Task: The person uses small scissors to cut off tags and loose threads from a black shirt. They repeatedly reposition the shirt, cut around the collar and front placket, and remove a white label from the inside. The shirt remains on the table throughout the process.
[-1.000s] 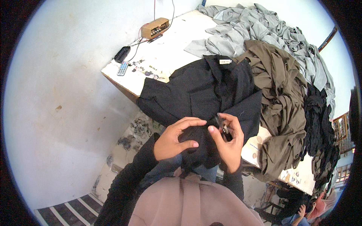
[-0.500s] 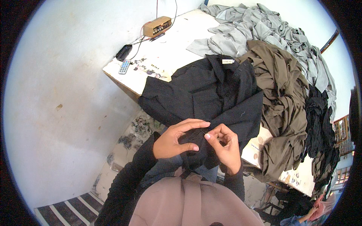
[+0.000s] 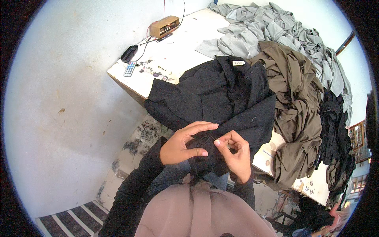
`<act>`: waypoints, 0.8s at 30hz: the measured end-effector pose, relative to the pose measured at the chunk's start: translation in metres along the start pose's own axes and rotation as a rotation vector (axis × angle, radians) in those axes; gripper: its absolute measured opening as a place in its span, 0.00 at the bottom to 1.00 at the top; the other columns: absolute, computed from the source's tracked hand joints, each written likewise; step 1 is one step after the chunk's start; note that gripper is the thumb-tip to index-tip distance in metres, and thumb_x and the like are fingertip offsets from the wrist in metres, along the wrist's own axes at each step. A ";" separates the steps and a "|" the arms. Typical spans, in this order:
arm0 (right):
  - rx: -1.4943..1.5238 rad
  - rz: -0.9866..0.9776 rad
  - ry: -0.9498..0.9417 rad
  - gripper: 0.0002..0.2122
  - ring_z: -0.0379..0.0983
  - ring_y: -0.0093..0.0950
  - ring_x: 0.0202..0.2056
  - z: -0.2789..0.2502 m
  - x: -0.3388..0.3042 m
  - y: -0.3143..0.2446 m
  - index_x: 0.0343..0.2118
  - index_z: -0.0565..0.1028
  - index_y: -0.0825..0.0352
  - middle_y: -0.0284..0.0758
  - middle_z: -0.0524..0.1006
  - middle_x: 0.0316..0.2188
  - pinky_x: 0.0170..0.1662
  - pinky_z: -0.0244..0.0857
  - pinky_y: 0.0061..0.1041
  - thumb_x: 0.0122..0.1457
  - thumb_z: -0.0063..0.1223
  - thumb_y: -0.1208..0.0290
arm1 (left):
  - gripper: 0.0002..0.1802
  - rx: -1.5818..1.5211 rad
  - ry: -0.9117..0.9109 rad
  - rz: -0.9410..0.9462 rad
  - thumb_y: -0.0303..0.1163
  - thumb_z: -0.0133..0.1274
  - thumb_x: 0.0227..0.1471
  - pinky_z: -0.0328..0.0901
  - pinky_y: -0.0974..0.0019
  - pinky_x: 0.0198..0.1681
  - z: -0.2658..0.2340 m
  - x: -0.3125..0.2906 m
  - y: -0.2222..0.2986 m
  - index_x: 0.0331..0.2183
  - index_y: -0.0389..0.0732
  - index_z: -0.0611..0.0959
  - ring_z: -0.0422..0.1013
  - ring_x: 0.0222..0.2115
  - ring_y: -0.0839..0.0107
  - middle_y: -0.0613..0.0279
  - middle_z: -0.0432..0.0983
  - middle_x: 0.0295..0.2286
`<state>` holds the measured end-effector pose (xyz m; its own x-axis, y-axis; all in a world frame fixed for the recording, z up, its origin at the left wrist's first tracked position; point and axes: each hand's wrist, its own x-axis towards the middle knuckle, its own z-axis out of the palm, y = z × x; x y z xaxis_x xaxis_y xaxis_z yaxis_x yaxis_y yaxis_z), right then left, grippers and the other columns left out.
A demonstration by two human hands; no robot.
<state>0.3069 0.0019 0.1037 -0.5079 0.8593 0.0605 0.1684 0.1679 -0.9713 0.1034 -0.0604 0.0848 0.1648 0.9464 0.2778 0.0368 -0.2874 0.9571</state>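
Note:
A black button-up shirt (image 3: 209, 94) with a small pale label (image 3: 238, 63) at its collar lies over the near end of the white table, its lower part hanging over my lap. My left hand (image 3: 177, 145) rests at that lower part, thumb and fingers spread apart with black cloth between them. Just right of it, my right hand (image 3: 237, 152) has thumb and forefinger pinched together at the cloth. What is in this pinch is too fine and dark to tell. A short light thread (image 3: 254, 117) lies on the shirt.
Brown garments (image 3: 292, 87), a grey heap (image 3: 272, 29) and black garments (image 3: 333, 126) cover the white table's (image 3: 193, 31) right side. A brown box with knobs (image 3: 164, 27), a black device (image 3: 129, 54) and a remote control (image 3: 130, 68) stand near the wall. A striped mat (image 3: 73, 219) is lower left.
Both hands keep nearly the same place and pose. At the lower right, a person's forearm that showed before is now mostly out of sight.

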 end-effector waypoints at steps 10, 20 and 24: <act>-0.408 -0.175 0.208 0.09 0.70 0.23 0.20 -0.006 0.001 0.015 0.30 0.76 0.68 0.34 0.76 0.20 0.26 0.62 0.22 0.50 0.68 0.74 | 0.24 0.056 -0.118 -0.602 0.41 0.59 0.58 0.67 0.67 0.50 0.006 -0.003 -0.019 0.49 0.35 0.79 0.74 0.45 0.71 0.61 0.80 0.40; -0.261 -0.227 0.142 0.13 0.78 0.27 0.32 -0.006 -0.018 -0.005 0.34 0.80 0.69 0.38 0.80 0.31 0.37 0.70 0.22 0.45 0.71 0.78 | 0.31 -1.251 0.146 -0.445 0.48 0.40 0.68 0.65 0.55 0.60 0.029 -0.013 -0.024 0.59 0.33 0.68 0.70 0.54 0.61 0.52 0.72 0.54; -0.317 -0.245 0.236 0.11 0.79 0.32 0.32 -0.010 -0.020 0.013 0.33 0.80 0.71 0.40 0.80 0.31 0.38 0.70 0.24 0.44 0.64 0.85 | 0.24 -1.387 0.149 -0.346 0.34 0.43 0.66 0.63 0.54 0.61 0.033 -0.013 -0.008 0.59 0.33 0.66 0.69 0.55 0.60 0.51 0.71 0.55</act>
<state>0.3271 -0.0084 0.0925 -0.3648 0.8563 0.3657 0.3365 0.4875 -0.8057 0.1337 -0.0757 0.0708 0.2402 0.9690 -0.0577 -0.9337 0.2469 0.2594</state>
